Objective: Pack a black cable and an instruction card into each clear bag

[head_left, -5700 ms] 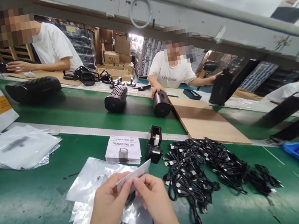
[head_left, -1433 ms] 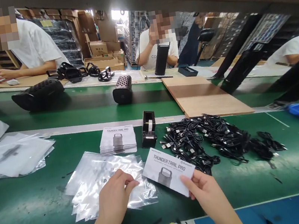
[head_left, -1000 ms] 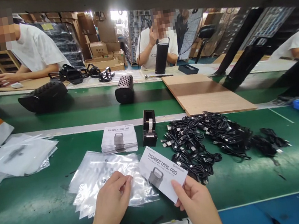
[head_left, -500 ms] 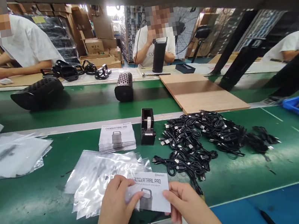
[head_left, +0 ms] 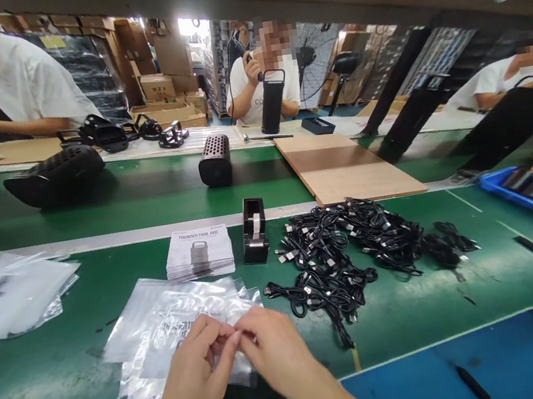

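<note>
So the person has both hands close together at lower center of the frame, left hand (head_left: pixel 202 361) and right hand (head_left: pixel 276 349) with fingertips meeting. Grip's really narrow, and they look to be pinching the edge of a clear bag (head_left: pixel 158 361) at the front of a loose bag pile (head_left: pixel 134 305) on the green surface (head_left: pixel 416 311). Exactly which bit of film is between the fingers, can't tell.

Under the plastic there's a printed leaflet (head_left: pixel 178 327), partly hidden by the left hand. Its lettering runs nearly left-right, top of the print toward the top of the frame, so I'd call its long axis crosswise. The bag's own long axis gets lost in the overlapping film.

Handling-wise, I'd guess the bag's super light, floppy and slick, easy to crease, with layers that cling. Best hold is probably a fingertip pinch along the edge. The leaflet should be a bit stiffer; I'd take that by a side.
</note>
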Demonstrator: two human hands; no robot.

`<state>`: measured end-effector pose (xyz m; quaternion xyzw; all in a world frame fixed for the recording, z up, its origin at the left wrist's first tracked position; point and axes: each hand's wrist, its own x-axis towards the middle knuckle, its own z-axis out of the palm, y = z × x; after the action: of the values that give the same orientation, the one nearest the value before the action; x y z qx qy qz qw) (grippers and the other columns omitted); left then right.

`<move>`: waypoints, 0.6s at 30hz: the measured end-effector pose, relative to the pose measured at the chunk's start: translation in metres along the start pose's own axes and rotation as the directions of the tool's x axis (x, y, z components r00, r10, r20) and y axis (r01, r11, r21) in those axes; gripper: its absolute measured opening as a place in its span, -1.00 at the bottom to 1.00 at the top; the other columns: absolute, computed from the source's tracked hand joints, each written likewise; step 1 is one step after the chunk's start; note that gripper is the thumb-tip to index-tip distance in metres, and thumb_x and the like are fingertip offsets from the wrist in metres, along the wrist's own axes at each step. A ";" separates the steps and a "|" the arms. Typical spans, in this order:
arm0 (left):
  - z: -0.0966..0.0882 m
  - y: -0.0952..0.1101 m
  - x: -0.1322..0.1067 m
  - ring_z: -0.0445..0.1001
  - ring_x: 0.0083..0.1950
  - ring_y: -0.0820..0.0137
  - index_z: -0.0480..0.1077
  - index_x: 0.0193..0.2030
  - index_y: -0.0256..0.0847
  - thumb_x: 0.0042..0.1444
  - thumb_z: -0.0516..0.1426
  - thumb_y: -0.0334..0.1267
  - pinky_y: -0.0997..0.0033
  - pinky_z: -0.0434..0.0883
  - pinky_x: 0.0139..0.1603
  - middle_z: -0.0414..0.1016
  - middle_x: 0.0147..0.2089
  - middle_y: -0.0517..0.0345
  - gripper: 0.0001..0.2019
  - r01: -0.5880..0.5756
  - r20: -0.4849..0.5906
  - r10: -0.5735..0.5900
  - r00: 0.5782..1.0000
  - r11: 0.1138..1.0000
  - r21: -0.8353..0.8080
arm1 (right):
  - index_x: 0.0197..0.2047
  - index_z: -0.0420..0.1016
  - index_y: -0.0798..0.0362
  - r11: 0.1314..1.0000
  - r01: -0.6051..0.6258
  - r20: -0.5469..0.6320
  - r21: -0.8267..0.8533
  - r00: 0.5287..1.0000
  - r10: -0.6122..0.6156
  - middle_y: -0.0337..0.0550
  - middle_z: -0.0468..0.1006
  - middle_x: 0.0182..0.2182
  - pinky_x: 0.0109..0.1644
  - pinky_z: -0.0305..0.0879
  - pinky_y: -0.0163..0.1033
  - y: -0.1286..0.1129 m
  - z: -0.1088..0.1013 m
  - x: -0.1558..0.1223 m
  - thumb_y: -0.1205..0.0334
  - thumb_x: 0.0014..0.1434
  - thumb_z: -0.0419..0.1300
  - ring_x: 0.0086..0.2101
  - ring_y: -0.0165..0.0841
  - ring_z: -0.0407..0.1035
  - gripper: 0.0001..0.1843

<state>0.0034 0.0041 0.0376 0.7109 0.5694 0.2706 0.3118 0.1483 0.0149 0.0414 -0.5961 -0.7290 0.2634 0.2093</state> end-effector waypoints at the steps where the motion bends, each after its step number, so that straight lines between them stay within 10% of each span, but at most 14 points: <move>1: -0.001 -0.003 0.001 0.31 -0.48 0.42 0.32 -0.43 -0.12 0.14 -0.03 -0.13 0.47 0.29 -0.47 0.29 -0.46 0.24 -0.79 0.022 -0.001 -0.022 1.000 1.000 0.003 | -0.35 0.45 0.04 0.990 -0.013 -0.029 -0.142 1.000 0.008 -0.15 0.44 -0.38 -0.35 0.27 -0.27 0.002 -0.008 0.004 0.36 0.06 0.15 -0.37 -0.30 0.38 -0.92; 4: -0.002 -0.010 0.004 0.33 -0.47 0.41 0.32 -0.42 -0.13 0.13 -0.03 -0.10 0.45 0.30 -0.45 0.32 -0.46 0.24 -0.78 0.079 0.030 -0.080 0.996 0.997 0.026 | -0.07 0.39 0.05 0.905 -0.067 -0.068 -0.421 0.997 0.042 0.02 0.42 -0.22 -0.37 0.31 -0.20 0.014 -0.033 0.017 0.40 -0.04 0.26 -0.26 -0.15 0.37 -0.59; 7: -0.001 -0.013 0.005 0.34 -0.46 0.40 0.32 -0.42 -0.13 0.13 -0.03 -0.10 0.45 0.31 -0.44 0.35 -0.45 0.23 -0.78 0.116 0.049 -0.117 0.992 0.993 0.027 | -0.12 0.43 0.04 0.903 0.025 0.010 -0.428 1.000 -0.023 -0.04 0.44 -0.31 -0.33 0.33 -0.19 0.025 -0.046 0.021 0.46 0.05 0.15 -0.28 -0.19 0.38 -0.70; 11: 0.002 -0.012 0.005 0.36 -0.45 0.40 0.32 -0.43 -0.13 0.12 -0.01 -0.12 0.45 0.32 -0.43 0.38 -0.45 0.22 -0.79 0.149 0.044 -0.148 0.988 0.989 -0.020 | -0.03 0.33 0.04 0.977 0.002 -0.152 0.213 0.988 0.031 -0.11 0.42 -0.28 -0.24 0.36 -0.22 0.026 -0.036 0.010 0.31 0.19 -0.01 -0.35 -0.35 0.39 -0.72; 14: 0.002 -0.012 0.006 0.38 -0.44 0.39 0.32 -0.41 -0.14 0.11 -0.01 -0.13 0.45 0.33 -0.43 0.39 -0.44 0.21 -0.81 0.159 0.053 -0.155 0.986 0.984 -0.080 | -0.11 0.33 0.09 0.694 -0.110 -0.050 0.712 0.977 0.206 -0.17 0.45 -0.36 -0.23 0.39 -0.22 0.024 -0.014 -0.001 0.18 0.15 0.06 -0.37 -0.36 0.42 -0.75; 18: 0.001 -0.012 0.005 0.34 -0.47 0.41 0.31 -0.41 -0.15 0.09 0.02 -0.10 0.47 0.32 -0.46 0.33 -0.48 0.23 -0.80 0.188 0.021 -0.187 0.982 0.962 -0.197 | -0.24 0.30 0.08 0.529 -0.136 -0.088 0.837 0.923 0.375 -0.15 0.50 -0.36 -0.18 0.36 -0.22 0.026 0.006 -0.009 0.13 0.06 0.17 -0.31 -0.33 0.43 -0.76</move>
<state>-0.0025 0.0110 0.0286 0.6195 0.6039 0.2945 0.4059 0.1661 0.0091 0.0207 -0.5607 -0.3936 0.5183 0.5119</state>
